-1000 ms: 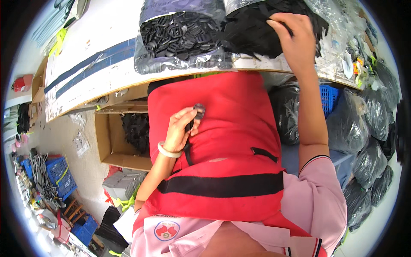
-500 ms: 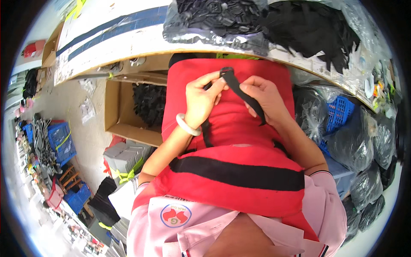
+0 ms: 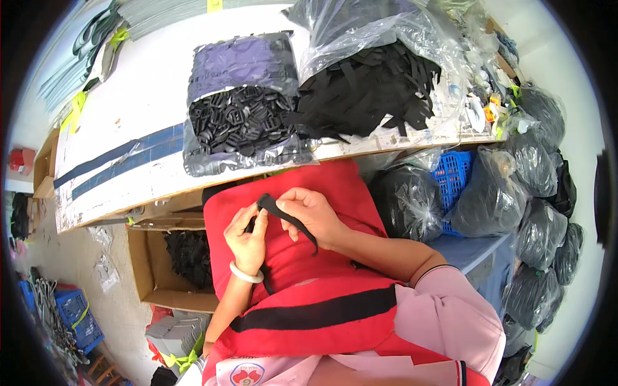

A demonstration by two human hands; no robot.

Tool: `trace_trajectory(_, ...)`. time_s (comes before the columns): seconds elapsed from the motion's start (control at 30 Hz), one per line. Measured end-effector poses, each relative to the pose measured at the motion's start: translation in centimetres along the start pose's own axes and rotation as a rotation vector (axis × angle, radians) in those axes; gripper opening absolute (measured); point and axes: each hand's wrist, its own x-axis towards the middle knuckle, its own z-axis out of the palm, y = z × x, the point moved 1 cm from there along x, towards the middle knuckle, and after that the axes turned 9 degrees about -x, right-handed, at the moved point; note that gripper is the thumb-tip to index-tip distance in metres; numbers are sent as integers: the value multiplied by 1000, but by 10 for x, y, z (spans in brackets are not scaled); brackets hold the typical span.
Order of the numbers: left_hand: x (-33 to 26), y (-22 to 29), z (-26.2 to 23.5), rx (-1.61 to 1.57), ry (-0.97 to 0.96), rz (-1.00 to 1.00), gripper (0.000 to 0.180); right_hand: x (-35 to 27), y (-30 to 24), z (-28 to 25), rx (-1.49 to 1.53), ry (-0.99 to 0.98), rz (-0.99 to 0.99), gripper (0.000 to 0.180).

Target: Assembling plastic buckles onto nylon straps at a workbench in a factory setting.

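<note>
Above my lap, over the red apron (image 3: 309, 257), both hands hold a short black webbing strap (image 3: 297, 225). My left hand (image 3: 244, 239), with a white bangle at the wrist, is closed on the strap's folded upper end; its fingers hide whether a buckle is there. My right hand (image 3: 313, 215) pinches the strap just beside it, and the loose tail hangs down below those fingers. Ahead on the table lie an open plastic bag of black plastic buckles (image 3: 238, 122) and a larger clear bag with cut black webbing pieces (image 3: 367, 90) spilling out.
The white table (image 3: 145, 103) has its front edge just beyond my hands. A cardboard box (image 3: 148, 270) of black pieces sits low at the left, beside stacked grey material (image 3: 177, 334). Stuffed black bags (image 3: 489, 193) and a blue basket (image 3: 450, 180) crowd the right.
The view has shifted, showing more of the table and its bags. My right hand has come closer to my left along the strap; the buckle seen earlier at its end is now hidden.
</note>
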Motion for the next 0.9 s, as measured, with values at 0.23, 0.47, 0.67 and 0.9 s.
trace_trajectory(0.23,-1,3,-9,281,-239,127,19,16,8,-7,-77,-17,-44,22)
trace_trajectory(0.47,-1,-10,-18,-582,-48,-734,22,15,15,-6,-355,-47,-128,14)
trace_trajectory(0.67,-2,-4,-13,-530,81,-566,18,-11,-20,11,-716,137,-440,11)
trace_trajectory(0.9,-8,-6,-14,-429,60,-479,16,3,-3,-8,-727,-60,72,20)
